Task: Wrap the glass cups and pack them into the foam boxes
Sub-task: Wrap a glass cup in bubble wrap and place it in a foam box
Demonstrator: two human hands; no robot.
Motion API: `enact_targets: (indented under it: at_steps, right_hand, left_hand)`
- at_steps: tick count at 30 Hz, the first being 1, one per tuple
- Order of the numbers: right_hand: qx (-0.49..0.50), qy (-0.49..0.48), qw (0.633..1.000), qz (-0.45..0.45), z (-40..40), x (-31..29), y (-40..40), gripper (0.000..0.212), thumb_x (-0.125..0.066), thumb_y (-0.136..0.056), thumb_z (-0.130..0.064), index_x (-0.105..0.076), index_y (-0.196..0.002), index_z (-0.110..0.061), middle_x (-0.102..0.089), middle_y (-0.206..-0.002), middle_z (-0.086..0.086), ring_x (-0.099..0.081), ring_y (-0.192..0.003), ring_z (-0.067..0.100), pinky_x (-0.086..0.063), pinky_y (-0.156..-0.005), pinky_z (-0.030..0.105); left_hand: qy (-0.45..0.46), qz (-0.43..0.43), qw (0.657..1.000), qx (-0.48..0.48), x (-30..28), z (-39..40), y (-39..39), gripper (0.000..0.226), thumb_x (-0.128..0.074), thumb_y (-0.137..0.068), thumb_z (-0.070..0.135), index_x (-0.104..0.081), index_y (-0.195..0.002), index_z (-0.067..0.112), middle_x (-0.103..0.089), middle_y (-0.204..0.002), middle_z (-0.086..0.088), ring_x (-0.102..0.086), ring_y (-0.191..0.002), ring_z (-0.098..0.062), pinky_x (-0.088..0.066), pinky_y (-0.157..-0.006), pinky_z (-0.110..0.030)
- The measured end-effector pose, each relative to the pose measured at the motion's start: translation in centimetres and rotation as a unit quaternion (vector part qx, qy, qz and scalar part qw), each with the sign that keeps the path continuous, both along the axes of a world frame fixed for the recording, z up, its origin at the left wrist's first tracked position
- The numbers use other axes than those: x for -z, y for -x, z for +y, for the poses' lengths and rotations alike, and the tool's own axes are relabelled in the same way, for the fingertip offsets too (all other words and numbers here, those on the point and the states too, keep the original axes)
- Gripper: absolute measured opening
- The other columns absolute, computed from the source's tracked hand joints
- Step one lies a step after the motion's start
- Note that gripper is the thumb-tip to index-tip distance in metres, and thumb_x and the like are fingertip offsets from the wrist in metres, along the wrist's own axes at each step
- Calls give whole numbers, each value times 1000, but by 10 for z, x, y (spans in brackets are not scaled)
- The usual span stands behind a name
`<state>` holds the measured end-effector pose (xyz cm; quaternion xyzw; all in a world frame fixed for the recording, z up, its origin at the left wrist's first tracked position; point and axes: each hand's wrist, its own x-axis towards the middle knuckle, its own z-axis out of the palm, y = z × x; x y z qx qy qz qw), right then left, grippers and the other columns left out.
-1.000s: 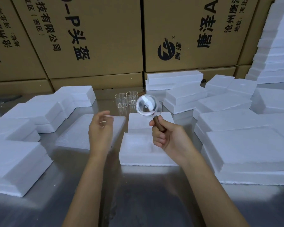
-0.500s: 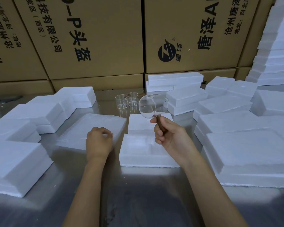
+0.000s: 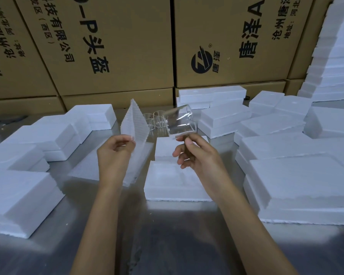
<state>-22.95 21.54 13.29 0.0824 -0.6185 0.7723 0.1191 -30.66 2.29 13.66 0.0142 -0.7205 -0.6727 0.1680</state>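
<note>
Since half a second ago the left hand (image 3: 115, 153) has risen from the stack of wrap sheets (image 3: 87, 167) and now pinches one ribbed foam sheet (image 3: 135, 124) by its lower edge, holding it upright. The right hand (image 3: 199, 155) has turned the glass cup (image 3: 180, 123), so that it now lies tilted on its side in the air, the mouth toward 9 o'clock; before, the round opening faced the camera.

At 12 o'clock stand big cardboard cartons (image 3: 111, 46) with black print. The steel desk (image 3: 167, 235) carries many white foam boxes; piles of them (image 3: 298, 175) at 3 o'clock and others (image 3: 18, 191) at 9 o'clock. One open foam box (image 3: 177, 187) lies just under the right hand, a second (image 3: 165, 145) behind it. Two small clear glasses (image 3: 157, 121) stand behind, partly hidden by the sheet and the cup.

The cup is clear, with a dark handle. The right fingers (image 3: 182, 138) are curled around this handle, at 6 o'clock of the cup.
</note>
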Motion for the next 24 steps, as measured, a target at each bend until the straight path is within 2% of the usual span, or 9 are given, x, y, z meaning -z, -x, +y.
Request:
enact_targets:
  at_steps: [3, 6, 10, 13, 15, 17, 20, 22, 24]
  right_hand:
    - [57, -117, 991, 35, -7, 4, -2, 15, -53, -100, -22, -67, -104, -17, -63, -75, -4, -53, -67, 11, -45, -63, 22]
    - [144, -243, 959, 38, -13, 11, 0, 11, -53, -99, -22, -63, -94, -23, -55, -68, -19, -49, -63, 3, -41, -63, 18]
    - [248, -431, 867, 28, -8, 21, 0, 14, -50, -97, -29, -50, -83, -28, -55, -72, -15, -51, -70, 8, -38, -58, 26]
    - [281, -494, 822, 38, -7, 22, 1, 12, -48, -95, -31, -49, -83, -29, -55, -71, -12, -52, -68, 5, -36, -54, 25]
    - [284, -506, 814, 22, -8, 23, 2, 13, -47, -96, -33, -49, -83, -30, -53, -67, -14, -50, -63, 6, -34, -54, 26]
    - [267, -422, 866, -25, -9, 21, 5, 19, -49, -98, -35, -53, -81, -27, -52, -62, -14, -48, -60, 7, -35, -57, 27]
    - [192, -129, 964, -135, -5, 13, 7, 24, -51, -100, -29, -67, -86, -16, -51, -58, -11, -44, -50, 7, -36, -53, 23]
    - [89, 93, 978, -164, -2, 5, 6, 26, -48, -101, -21, -66, -91, -6, -54, -64, 1, -43, -50, 11, -38, -48, 23]
    - [14, 234, 961, -148, 0, 0, 4, 20, -46, -101, -14, -62, -92, -4, -58, -72, 7, -52, -60, 14, -50, -56, 23]
  left_hand:
    - [27, 4, 999, 30, 0, 9, -4, 12, -70, -89, 7, -75, -93, 17, -74, -96, -1, -64, -83, -11, -50, -73, -17]
    - [49, 16, 998, 42, 0, 15, -6, 11, -72, -89, 9, -76, -91, 19, -74, -92, 2, -63, -77, -8, -52, -71, -15]
    - [63, 30, 996, 51, -1, 18, -10, 12, -72, -89, 8, -77, -92, 19, -74, -92, 8, -63, -78, -1, -53, -73, -14]
    - [49, 60, 994, 78, -4, 24, -17, 16, -73, -89, 7, -77, -87, 22, -75, -92, 7, -63, -79, 0, -49, -69, -7]
    - [43, 81, 990, 105, -6, 28, -23, 19, -72, -88, 6, -77, -86, 24, -75, -92, 7, -65, -83, -5, -49, -70, -8]
    - [47, 94, 985, 136, -8, 33, -27, 22, -72, -88, 5, -77, -85, 26, -75, -92, 10, -66, -85, -5, -50, -72, -10]
    - [56, 97, 976, 189, -9, 38, -30, 23, -73, -88, 3, -78, -85, 25, -76, -92, 11, -68, -88, -7, -52, -76, -13]
    - [58, 88, 968, 229, -9, 41, -32, 22, -72, -87, 1, -79, -86, 22, -76, -92, 9, -69, -88, -10, -52, -78, -14]
    - [68, 79, 959, 263, -8, 44, -34, 21, -71, -87, -1, -79, -87, 18, -76, -91, 7, -69, -90, -14, -53, -80, -16]
